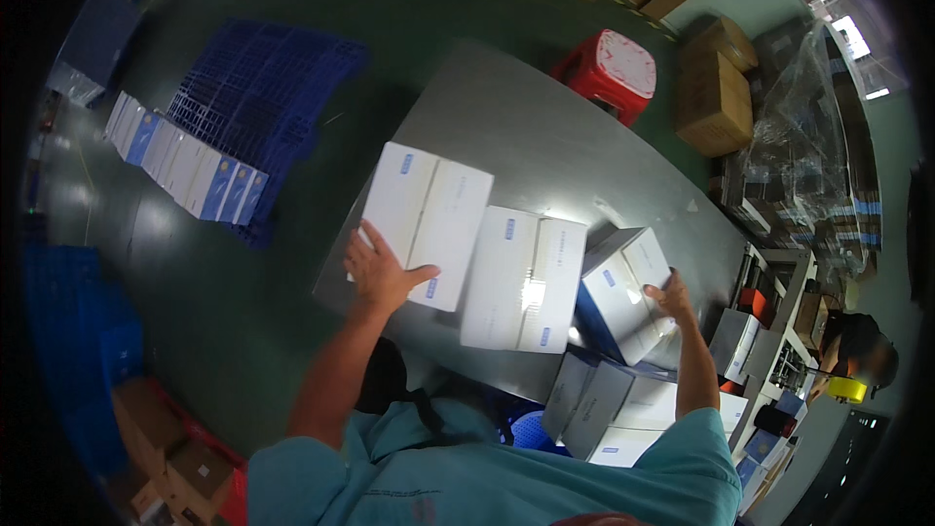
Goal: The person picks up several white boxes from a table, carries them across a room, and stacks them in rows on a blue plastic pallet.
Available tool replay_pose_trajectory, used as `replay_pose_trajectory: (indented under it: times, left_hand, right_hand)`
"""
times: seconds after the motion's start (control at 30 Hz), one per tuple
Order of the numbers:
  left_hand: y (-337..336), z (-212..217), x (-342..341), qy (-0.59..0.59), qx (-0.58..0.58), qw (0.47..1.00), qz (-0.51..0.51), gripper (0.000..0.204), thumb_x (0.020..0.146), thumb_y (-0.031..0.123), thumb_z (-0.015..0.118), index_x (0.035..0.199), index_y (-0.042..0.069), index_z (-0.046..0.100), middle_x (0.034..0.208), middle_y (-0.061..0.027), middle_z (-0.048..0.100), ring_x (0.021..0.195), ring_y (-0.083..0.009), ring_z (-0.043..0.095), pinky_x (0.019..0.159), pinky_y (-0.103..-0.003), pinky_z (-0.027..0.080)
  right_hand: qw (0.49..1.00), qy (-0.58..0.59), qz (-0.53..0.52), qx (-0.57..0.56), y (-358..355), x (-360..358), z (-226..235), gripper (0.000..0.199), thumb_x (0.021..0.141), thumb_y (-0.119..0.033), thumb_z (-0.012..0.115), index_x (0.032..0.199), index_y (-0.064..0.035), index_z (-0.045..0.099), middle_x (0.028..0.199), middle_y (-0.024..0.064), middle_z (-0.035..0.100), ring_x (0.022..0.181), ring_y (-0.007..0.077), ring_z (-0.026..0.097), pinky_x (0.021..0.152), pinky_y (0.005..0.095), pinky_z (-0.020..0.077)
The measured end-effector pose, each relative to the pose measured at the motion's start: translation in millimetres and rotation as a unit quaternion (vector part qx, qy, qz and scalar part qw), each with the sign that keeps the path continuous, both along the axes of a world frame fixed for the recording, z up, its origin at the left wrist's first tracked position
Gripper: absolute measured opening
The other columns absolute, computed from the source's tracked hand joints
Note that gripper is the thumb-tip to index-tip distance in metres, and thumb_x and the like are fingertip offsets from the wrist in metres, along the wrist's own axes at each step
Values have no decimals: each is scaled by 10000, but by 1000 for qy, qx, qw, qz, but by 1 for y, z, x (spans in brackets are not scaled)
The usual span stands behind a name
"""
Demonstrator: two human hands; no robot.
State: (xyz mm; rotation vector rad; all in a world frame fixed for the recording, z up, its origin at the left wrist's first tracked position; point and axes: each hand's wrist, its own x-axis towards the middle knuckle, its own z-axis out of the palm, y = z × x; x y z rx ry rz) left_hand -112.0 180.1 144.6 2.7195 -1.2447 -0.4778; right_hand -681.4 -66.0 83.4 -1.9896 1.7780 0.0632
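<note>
Head view, white middle carton lying on metal table, left hand spreading over left carton to its left, right hand, thumb spread, touching right carton to its right

The middle of the scene is being lit brightly, while the floor at the left is being left dim and greenish. At the upper right, small window-like panels are being blown out to white. Soft glare is being spread over the grey metal table, and a sharp glint is being reflected off the middle white box. Straight edges are being bent toward the rim, corners are being swallowed by black, and fine print is being blurred.
</note>
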Motion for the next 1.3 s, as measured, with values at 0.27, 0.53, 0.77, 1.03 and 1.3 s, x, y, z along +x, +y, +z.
replay_pose_trajectory:
  times: [0.27,0.53,0.77,1.03,1.3]
  left_hand:
    - [-41,-4,51,69,-67,993,-69,1360,530,663,768,1406,-127,90,1399,-358,190,1278,-451,245,1022,-535,199]
    - [-73,-5,125,53,-107,976,-180,1301,563,651,764,1402,-107,122,1366,-324,244,1249,-410,279,1039,-490,192]
    - [-84,-1,114,50,-81,977,-189,1333,553,670,749,1429,-88,89,1425,-337,201,1308,-442,241,1065,-497,175]
    - [-72,-3,109,-24,-85,979,-186,1307,556,673,749,1422,-90,134,1377,-294,261,1239,-410,307,1032,-483,234]
    - [7,-15,88,-75,-44,990,-109,1304,550,584,807,1425,-76,100,1371,-338,242,1246,-468,294,1024,-534,250]
  right_hand:
    - [972,-61,-228,-15,-15,38,-5,561,936,-490,439,593,-55,531,554,43,494,548,170,496,530,358,391]
    - [957,47,-9,-286,-1,347,-20,326,963,-292,369,1007,-42,573,943,199,638,874,406,598,757,478,466]
    - [895,-357,-176,-202,60,322,18,261,929,-217,552,921,40,590,769,77,584,729,171,592,695,280,480]
    - [959,-91,-96,-251,187,240,53,509,759,-135,718,1205,-7,510,1271,235,472,1211,398,432,1017,437,364]
    - [993,104,43,-32,62,189,82,1121,516,-549,826,1410,-105,316,1481,210,249,1396,373,177,1090,596,194]
